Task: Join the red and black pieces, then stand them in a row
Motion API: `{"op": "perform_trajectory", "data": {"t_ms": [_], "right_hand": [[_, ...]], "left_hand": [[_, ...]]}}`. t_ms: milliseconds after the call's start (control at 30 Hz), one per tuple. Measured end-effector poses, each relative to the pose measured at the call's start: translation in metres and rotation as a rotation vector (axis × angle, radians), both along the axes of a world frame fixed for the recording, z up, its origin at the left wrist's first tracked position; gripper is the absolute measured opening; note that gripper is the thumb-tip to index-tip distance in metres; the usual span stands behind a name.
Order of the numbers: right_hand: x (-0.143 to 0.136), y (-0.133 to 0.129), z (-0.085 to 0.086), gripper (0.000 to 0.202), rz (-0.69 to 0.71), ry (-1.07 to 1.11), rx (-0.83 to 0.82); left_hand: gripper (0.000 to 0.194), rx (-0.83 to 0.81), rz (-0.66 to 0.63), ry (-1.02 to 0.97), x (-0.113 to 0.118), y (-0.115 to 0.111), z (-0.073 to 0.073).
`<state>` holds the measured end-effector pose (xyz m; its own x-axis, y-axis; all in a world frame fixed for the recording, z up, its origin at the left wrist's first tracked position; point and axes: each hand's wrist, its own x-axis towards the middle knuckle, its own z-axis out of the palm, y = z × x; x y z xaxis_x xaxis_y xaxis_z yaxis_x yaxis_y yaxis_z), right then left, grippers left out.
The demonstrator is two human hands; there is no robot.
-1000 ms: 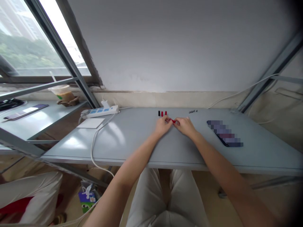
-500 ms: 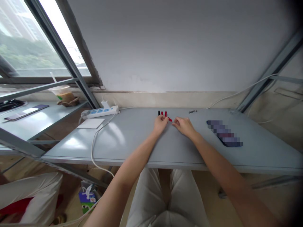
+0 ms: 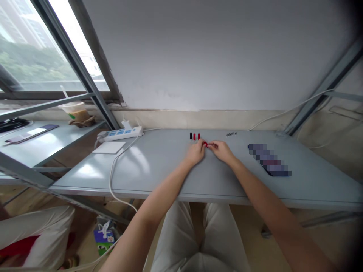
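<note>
A small red cylinder [image 3: 205,144] is between my hands, just above the grey tabletop. My left hand [image 3: 195,152] has its fingers closed on it from the left. My right hand [image 3: 221,150] is pinched at the piece's right side; whatever lies between those fingertips is too small to make out. Behind my left hand stand a small black cylinder [image 3: 191,136] and two red cylinders [image 3: 194,136], upright in a row. Several tiny metal parts [image 3: 231,134] lie farther back, to the right.
A phone with a blurred screen [image 3: 269,160] lies to the right. On the left are a power strip [image 3: 121,133], a flat white square [image 3: 109,147] and a white cable [image 3: 111,173] running over the front edge. A drink cup [image 3: 78,113] stands on the neighbouring table.
My left hand has shifted slightly right and turned over the red cylinder. My right fingertips have moved left to meet it, closing the gap between the hands.
</note>
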<state>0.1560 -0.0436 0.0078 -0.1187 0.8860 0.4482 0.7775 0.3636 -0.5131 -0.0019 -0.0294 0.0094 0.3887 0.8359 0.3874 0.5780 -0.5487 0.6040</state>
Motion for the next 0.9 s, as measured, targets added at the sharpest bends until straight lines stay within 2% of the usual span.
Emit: {"op": "perform_trajectory", "data": {"t_ms": [200,433,533,667,767,900], "right_hand": [[-0.002,0.001,-0.006,0.026,0.087,0.104,-0.070],[-0.002,0.001,-0.008,0.020,0.051,0.151,-0.109],[0.000,0.007,-0.008,0.017,-0.019,0.117,-0.105],[0.012,0.030,-0.006,0.016,-0.183,0.075,-0.080],[0.023,0.052,-0.003,0.017,-0.305,0.065,-0.104],[0.032,0.078,-0.003,0.019,-0.366,0.050,-0.156]], "left_hand": [[0.027,0.121,-0.037,0.207,-0.004,-0.005,0.003],[0.029,0.142,-0.041,0.241,-0.004,-0.007,0.005],[0.032,0.102,0.029,0.187,-0.004,-0.007,0.005],[0.030,0.052,0.125,0.125,-0.004,-0.004,0.006],[0.029,0.033,0.149,0.128,-0.005,-0.004,0.007],[0.030,0.037,0.144,0.120,-0.005,-0.006,0.009]]}}
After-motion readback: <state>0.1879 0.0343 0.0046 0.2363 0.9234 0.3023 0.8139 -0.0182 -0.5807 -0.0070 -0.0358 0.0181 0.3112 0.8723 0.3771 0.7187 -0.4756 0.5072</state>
